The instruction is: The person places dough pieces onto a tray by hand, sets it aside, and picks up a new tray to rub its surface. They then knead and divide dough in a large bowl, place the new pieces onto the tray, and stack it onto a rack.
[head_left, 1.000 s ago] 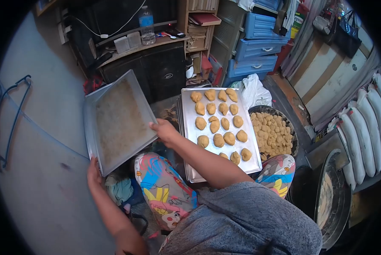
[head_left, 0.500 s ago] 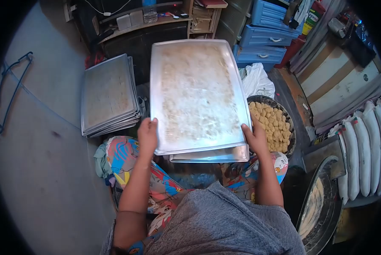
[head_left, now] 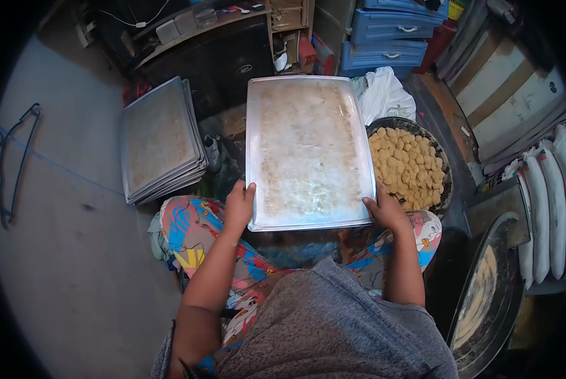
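Observation:
A metal baking tray [head_left: 311,151] with a brown-stained surface lies level in front of me, above my crossed legs. My left hand [head_left: 239,205] is closed on its near left edge, thumb on top. On the near right edge my right hand [head_left: 387,208] grips the same tray, its fingers hidden beneath. Whatever supports the tray from below is covered by it. Just right of the tray, a round dark basin [head_left: 446,161] holds many lumps of tan dough [head_left: 409,167].
Several similar trays [head_left: 163,139] lean in a stack at the left. Behind stand blue drawers [head_left: 390,31] and a white plastic bag [head_left: 387,95]. A second basin [head_left: 485,309] with floury residue tilts at the right, near long white sacks [head_left: 542,215]. A hanger [head_left: 21,164] hangs on the wall.
The tray has come down and slightly right in my hands, now covering the second tray edge that showed beneath it. My view has shifted a little.

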{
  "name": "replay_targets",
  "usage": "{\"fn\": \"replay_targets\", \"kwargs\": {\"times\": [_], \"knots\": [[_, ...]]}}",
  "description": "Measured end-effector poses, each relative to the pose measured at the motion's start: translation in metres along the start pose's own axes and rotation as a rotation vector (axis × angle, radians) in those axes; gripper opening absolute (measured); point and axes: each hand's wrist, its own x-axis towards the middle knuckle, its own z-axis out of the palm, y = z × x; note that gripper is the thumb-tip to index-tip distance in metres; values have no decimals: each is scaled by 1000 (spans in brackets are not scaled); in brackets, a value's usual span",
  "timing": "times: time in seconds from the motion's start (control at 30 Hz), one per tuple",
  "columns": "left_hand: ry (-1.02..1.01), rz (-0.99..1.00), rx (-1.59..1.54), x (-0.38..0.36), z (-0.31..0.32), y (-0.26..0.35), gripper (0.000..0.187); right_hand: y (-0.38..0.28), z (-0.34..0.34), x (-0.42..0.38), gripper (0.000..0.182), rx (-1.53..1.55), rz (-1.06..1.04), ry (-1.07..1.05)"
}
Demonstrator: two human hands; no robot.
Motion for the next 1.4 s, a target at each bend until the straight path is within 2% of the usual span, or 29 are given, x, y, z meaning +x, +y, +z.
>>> {"fn": "replay_targets", "kwargs": {"times": [0.13,0.2,0.23,0.3,0.37,0.4,0.47,0.5,0.57,0.6,0.63,0.67,0.7,0.77,1.0,1.07,1.13,1.2,1.23,1.3,1.4], "knots": [[-79,-42,-43,9,-6,-5,35,-8,-3,1,71,-44,57,-47],[-179,-17,141,16,-15,-3,35,-30,-23,-1,71,-113,73,-65],[-55,98,109,22,-21,-3,39,-46,-41,-5,71,-180,99,-80],[169,280,94,54,-54,28,58,-82,-87,-12,71,-255,-216,369],[346,379,129,80,-107,95,52,-139,-142,-26,61,-177,-510,837],[488,481,9,83,-127,131,46,-159,-162,-25,54,-119,-679,1081],[596,706,-260,87,-140,185,44,-197,-188,-28,54,269,-924,1200],[584,707,-265,90,-129,194,44,-206,-184,-17,54,263,-913,1203],[533,706,-210,97,-108,212,43,-219,-165,17,56,88,-651,1145],[492,687,-9,111,-80,197,50,-221,-151,40,57,3,-521,1114],[473,596,780,138,13,140,63,-177,-64,138,57,-11,-512,1142],[-61,337,776,137,65,93,74,-106,29,190,75,-293,-443,736],[-20,344,709,127,78,78,75,-94,56,191,78,-406,-171,486],[61,363,654,138,85,88,77,-96,52,195,80,-384,-163,470],[-26,305,728,135,82,79,78,-98,40,185,84,-334,-167,339],[-67,282,728,139,80,79,78,-87,22,181,91,-120,-294,179],[-107,245,688,138,76,88,76,-66,-5,185,95,212,-396,154],[-140,229,657,141,79,108,75,-37,-47,175,105,287,-409,157],[-170,205,620,145,83,119,74,-12,-61,182,105,257,-474,237],[-115,500,455,152,106,148,72,19,-107,159,102,368,-347,263],[-231,679,358,152,160,218,70,88,-140,154,101,327,-95,306]]}}
